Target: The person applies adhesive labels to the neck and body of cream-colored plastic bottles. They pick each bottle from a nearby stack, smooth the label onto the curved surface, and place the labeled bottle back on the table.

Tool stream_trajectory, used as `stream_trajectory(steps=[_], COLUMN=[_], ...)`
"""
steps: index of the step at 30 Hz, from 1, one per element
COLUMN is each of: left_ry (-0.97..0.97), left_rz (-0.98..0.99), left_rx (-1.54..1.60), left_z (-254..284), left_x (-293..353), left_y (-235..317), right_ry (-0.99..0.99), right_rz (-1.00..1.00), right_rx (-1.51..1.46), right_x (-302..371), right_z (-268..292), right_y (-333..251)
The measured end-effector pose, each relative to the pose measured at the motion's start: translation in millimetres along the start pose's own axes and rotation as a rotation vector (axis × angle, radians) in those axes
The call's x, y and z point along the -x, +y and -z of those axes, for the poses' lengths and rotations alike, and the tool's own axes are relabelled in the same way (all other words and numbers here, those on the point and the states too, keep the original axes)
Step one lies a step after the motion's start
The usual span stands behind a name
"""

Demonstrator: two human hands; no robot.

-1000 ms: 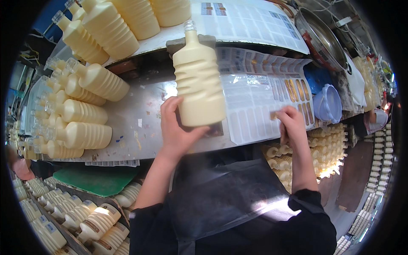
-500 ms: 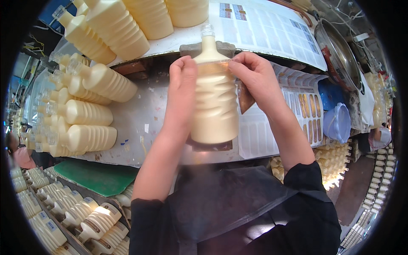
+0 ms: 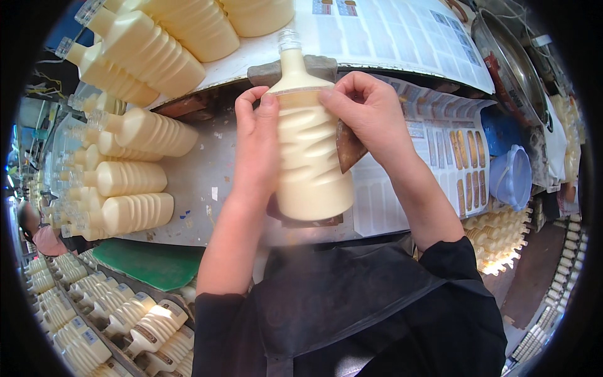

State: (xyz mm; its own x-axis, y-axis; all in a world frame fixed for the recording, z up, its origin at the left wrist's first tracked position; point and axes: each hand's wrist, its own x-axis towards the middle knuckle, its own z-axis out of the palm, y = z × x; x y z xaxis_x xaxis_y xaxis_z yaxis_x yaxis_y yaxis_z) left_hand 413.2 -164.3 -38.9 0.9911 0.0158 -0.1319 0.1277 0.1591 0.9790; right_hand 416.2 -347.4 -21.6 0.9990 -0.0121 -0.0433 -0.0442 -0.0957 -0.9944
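Observation:
A cream ribbed bottle (image 3: pixel 313 157) with a clear threaded neck lies in front of me, neck pointing away. Across its shoulder runs a thin, partly see-through label strip (image 3: pixel 300 91). My left hand (image 3: pixel 256 135) is closed against the bottle's left side, thumb on the strip's left end. With thumb and forefinger, my right hand (image 3: pixel 372 119) pinches the strip's right end at the bottle's shoulder. A brown flat pointed piece (image 3: pixel 350 149) sticks out beneath the right hand; its upper part is hidden, and its kind is unclear. A grey block (image 3: pixel 322 66) sits behind the bottle's neck.
Several cream bottles (image 3: pixel 135 212) lie stacked at the left, and larger ones (image 3: pixel 151 47) stand on the white ledge. Label sheets (image 3: pixel 402 38) cover the ledge and the table's right side. A pale blue bucket (image 3: pixel 510 179), a metal basin (image 3: pixel 512 60) and a green sheet (image 3: pixel 147 262) surround the table.
The view has shifted slightly. My right thumb has come down onto the label strip's right end at the bottle's shoulder, and the strip lies closer against the bottle. My left hand keeps its hold.

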Motion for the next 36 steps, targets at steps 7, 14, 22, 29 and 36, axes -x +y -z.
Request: stream_trajectory(steps=[7, 14, 22, 29, 36], left_ry=[0.022, -0.040, -0.079, -0.098, -0.125], left_rz=[-0.156, -0.279, -0.196, -0.200, -0.153], left_rx=[-0.122, -0.459, -0.260, -0.292, -0.163], left_z=[0, -5, -7, -6, -2], left_x=[2, -3, 2, 1, -1], left_y=[3, 11, 13, 13, 6], right_ry=[0.008, -0.018, -0.014, -0.029, -0.081], right_rz=[-0.023, 0.040, 0.091, 0.037, 0.045], right_rx=[-0.161, 0.202, 0.272, 0.144, -0.027], right_x=[-6, -8, -6, -10, -9], right_z=[8, -1, 0, -1, 3], right_y=[2, 0, 2, 3, 4])
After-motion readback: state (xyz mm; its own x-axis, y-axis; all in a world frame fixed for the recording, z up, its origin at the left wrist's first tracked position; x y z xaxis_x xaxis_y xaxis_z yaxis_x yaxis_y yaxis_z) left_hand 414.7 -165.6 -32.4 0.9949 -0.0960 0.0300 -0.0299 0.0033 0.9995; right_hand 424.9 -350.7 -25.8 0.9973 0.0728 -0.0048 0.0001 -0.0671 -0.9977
